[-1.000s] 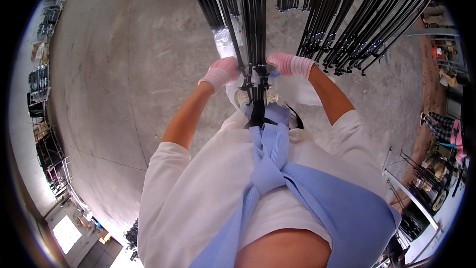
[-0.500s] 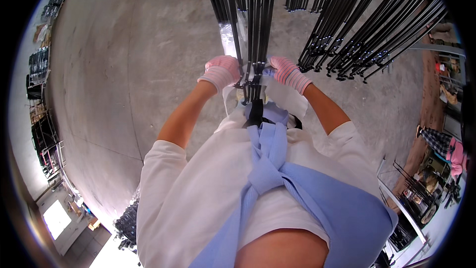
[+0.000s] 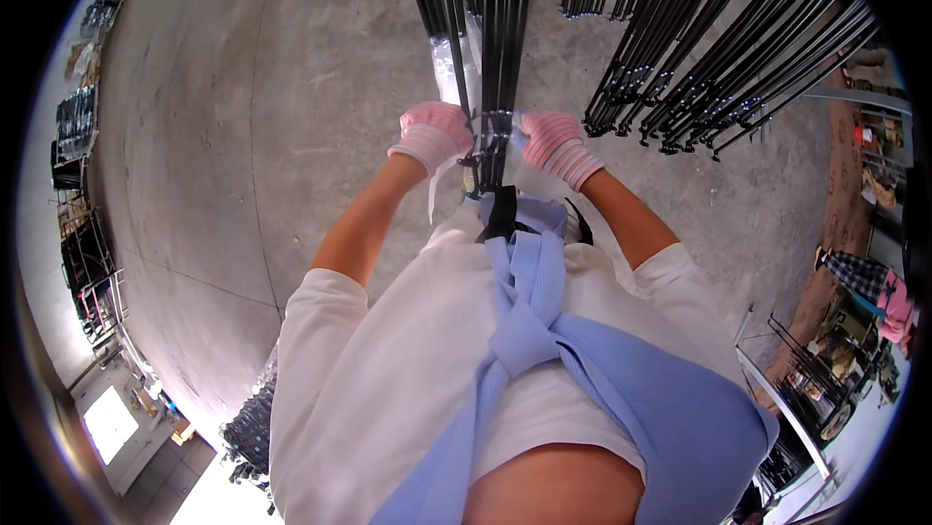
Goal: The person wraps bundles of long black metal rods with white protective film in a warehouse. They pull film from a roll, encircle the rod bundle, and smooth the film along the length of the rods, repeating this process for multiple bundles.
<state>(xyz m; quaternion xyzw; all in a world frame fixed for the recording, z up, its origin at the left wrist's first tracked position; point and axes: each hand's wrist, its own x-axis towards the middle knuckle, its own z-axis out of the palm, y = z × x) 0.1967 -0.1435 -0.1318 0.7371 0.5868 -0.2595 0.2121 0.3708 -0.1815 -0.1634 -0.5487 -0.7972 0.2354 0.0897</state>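
Observation:
A bundle of long black metal rods [image 3: 499, 49] hangs in front of me, its small fittings at the lower ends close to my chest. My left hand [image 3: 433, 133], in a pink striped glove, is closed at the left side of the rods. Thin whitish plastic film [image 3: 434, 193] trails down from under it. On the other side my right hand [image 3: 556, 144], gloved alike, is closed with its fingertips at the rods; a bluish, see-through bit shows there, too small to name. Behind the left hand, clear plastic wrapping [image 3: 449, 68] covers the ends of neighbouring rods.
More black rods [image 3: 670, 59] hang in rows to the right, their ends close to my right hand. Concrete floor [image 3: 330, 88] lies below. Shelving with dark goods [image 3: 76, 127] lines the left wall. Racks and a person in pink [image 3: 895, 306] are at the far right.
The white film beside and below my right hand has gone from view; a narrow strip now hangs under my left. Both hands have moved slightly up, the right one also a little left.

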